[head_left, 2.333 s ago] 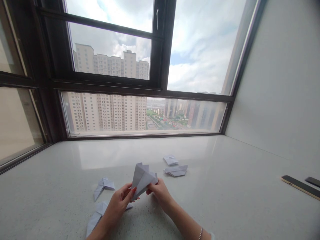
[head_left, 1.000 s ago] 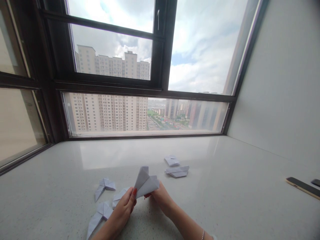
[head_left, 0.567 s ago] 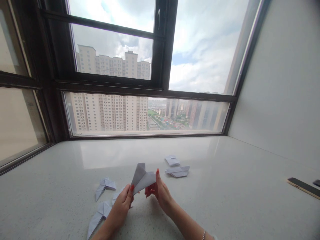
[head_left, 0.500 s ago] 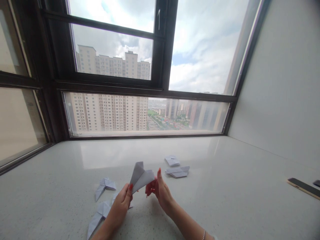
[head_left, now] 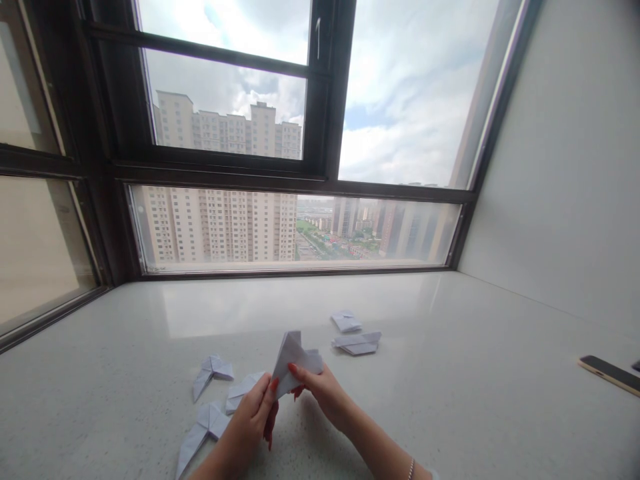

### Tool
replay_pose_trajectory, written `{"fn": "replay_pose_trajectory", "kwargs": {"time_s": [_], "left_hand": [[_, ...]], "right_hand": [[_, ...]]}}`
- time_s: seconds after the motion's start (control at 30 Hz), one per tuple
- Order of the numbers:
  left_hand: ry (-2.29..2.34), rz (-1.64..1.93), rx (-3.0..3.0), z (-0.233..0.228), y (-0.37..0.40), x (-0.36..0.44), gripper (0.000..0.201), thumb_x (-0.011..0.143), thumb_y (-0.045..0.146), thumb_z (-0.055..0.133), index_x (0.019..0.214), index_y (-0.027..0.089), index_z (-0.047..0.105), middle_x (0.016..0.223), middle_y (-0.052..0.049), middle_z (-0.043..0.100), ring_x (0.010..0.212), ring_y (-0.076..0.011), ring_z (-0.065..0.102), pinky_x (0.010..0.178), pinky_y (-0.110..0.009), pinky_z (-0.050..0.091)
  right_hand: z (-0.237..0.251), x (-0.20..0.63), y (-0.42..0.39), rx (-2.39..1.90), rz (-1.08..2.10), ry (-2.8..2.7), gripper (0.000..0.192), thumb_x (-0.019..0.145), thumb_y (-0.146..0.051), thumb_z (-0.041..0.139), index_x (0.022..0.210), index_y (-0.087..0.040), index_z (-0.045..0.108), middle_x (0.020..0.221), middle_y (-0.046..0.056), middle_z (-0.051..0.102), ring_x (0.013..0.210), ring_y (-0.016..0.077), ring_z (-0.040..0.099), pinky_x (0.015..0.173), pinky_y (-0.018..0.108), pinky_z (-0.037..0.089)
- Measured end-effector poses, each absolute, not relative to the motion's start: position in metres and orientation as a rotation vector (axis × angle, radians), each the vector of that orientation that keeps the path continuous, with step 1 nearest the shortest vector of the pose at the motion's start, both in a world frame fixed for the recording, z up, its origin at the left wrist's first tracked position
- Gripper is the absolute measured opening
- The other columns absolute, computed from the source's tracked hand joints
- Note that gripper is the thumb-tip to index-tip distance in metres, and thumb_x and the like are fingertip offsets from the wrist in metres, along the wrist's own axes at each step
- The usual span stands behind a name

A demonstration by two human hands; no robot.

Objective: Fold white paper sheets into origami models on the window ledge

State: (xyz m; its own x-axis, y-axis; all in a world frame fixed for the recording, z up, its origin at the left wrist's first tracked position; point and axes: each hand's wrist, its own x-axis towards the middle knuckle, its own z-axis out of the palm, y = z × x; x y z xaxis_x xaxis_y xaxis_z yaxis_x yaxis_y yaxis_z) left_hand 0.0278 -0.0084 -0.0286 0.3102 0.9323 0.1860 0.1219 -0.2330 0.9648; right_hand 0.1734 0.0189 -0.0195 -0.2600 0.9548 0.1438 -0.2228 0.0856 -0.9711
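Note:
A folded piece of white paper is held up between both hands, above the pale sill. My left hand pinches its lower left edge, thumb on top. On the right side, my right hand grips it with the thumb pressed on the front face and the fingers behind. Left of the hands lie a small V-shaped folded paper, a larger V-shaped folded paper and another folded paper, which the left hand partly covers.
Beyond the right hand lie a flat folded paper and a long folded paper. A dark flat object with a light edge rests at far right. Dark-framed windows border the speckled sill; a white wall stands right.
My right thumb, raised before, has come down onto the paper, and the hand now grips it. The held paper has shifted slightly right. More of the folded paper beside my left hand shows.

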Motion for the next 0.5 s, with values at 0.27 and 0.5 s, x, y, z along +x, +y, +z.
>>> {"fn": "replay_pose_trajectory", "kwargs": {"time_s": [0.27, 0.5], "left_hand": [[0.928, 1.017, 1.598, -0.0279, -0.0094, 0.0285, 0.037, 0.077, 0.055, 0.033, 0.072, 0.019, 0.042, 0.043, 0.007, 0.037, 0.033, -0.0078, 0.036, 0.034, -0.019, 0.029], [0.904, 1.007, 1.597, -0.0304, -0.0061, 0.0274, 0.036, 0.078, 0.054, 0.034, 0.072, 0.019, 0.042, 0.043, 0.006, 0.039, 0.032, -0.0075, 0.037, 0.033, -0.019, 0.029]], "right_hand": [[-0.0180, 0.1737, 0.0175, -0.794, 1.440, -1.259, 0.036, 0.060, -0.046, 0.065, 0.064, -0.010, 0.058, 0.052, 0.001, 0.053, 0.050, 0.0110, 0.049, 0.047, 0.023, 0.038], [-0.0193, 0.1744, 0.0185, -0.779, 1.461, -1.238, 0.034, 0.060, -0.043, 0.066, 0.067, -0.010, 0.059, 0.056, 0.002, 0.055, 0.050, 0.0109, 0.050, 0.048, 0.023, 0.038]]}}
